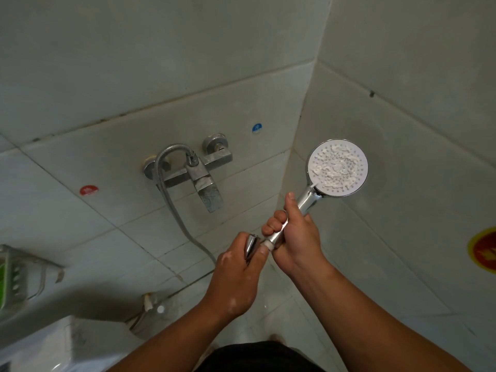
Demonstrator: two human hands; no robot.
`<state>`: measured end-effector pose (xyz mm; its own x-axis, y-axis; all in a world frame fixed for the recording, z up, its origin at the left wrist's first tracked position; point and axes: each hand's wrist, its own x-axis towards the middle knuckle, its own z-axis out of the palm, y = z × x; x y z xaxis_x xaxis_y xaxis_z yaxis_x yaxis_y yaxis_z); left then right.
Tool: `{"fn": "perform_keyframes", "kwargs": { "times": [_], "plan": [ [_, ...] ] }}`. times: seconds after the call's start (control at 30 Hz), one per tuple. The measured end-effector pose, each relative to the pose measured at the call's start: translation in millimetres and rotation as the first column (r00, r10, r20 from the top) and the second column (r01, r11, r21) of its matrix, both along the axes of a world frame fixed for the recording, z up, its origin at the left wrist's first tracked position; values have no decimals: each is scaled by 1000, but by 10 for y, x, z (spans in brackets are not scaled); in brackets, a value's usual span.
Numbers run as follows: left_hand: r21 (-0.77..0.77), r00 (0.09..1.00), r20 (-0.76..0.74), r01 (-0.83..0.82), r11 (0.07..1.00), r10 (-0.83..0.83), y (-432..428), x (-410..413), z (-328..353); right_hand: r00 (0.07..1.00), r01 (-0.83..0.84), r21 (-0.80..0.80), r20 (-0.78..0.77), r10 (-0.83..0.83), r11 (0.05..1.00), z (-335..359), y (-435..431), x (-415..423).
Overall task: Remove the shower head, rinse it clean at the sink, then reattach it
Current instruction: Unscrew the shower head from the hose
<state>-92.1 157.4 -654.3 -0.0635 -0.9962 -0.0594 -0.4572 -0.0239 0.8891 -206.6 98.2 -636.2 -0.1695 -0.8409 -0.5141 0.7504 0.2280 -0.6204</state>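
The shower head [337, 167] is round with a white spray face and a chrome handle; white residue covers its nozzles. My right hand [294, 237] grips the handle, holding the face up toward the right wall. My left hand [239, 272] pinches the chrome hose nut [251, 247] at the handle's white threaded end [268, 244]. The nut sits right against that end; whether it is still screwed on I cannot tell. The metal hose [171, 200] loops from the wall mixer tap [200, 173] down to my left hand.
Tiled walls meet in a corner right of the tap. A red sticker [89, 190] and a blue sticker [257, 128] flank the mixer. A wire rack [21, 275] hangs at the left above a white appliance [67, 342]. A floor valve [150, 304] sits below.
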Motion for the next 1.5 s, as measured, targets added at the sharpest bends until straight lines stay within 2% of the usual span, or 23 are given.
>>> {"fn": "perform_keyframes", "kwargs": {
  "times": [0.17, 0.33, 0.47, 0.63, 0.83, 0.93, 1.03, 1.13, 1.3, 1.5],
  "plan": [
    [122, 992, -123, 7, 993, 8, -52, 88, -104, 997, -26, -34, -68, 24, 999, -65, -6, -43],
    [202, 999, -30, 23, 979, -17, -161, 160, -382, 974, -73, -82, -220, 53, 994, -280, -38, -96],
    [275, 998, 52, 20, 961, -35, -253, 169, -726, 949, -104, -57, -305, 82, 993, -584, -72, -150],
    [382, 998, 43, 32, 924, -52, -353, 103, -1394, 929, -149, -3, -342, 139, 989, -1229, -170, -251],
    [511, 1000, 6, 22, 859, -29, -587, -42, -2648, 826, -255, 75, -501, 257, 964, -2370, -305, -395],
    [571, 999, -27, 1, 821, 18, -679, -109, -3443, 779, -291, 109, -551, 301, 951, -3133, -350, -485],
    [588, 1000, 11, 1, 809, -9, -760, -153, -4275, 740, -295, 165, -583, 335, 941, -3983, -348, -559],
    [600, 996, 61, 14, 800, -63, -779, -184, -5104, 737, -298, 215, -568, 367, 930, -4816, -298, -628],
    [594, 944, 235, 47, 803, -229, -748, -164, -6494, 766, -312, 297, -484, 424, 902, -6172, -187, -724],
    [630, 877, 358, 27, 776, -321, -656, -53, -7912, 778, -354, 412, -369, 509, 840, -7392, 14, -734]
  ]
}}
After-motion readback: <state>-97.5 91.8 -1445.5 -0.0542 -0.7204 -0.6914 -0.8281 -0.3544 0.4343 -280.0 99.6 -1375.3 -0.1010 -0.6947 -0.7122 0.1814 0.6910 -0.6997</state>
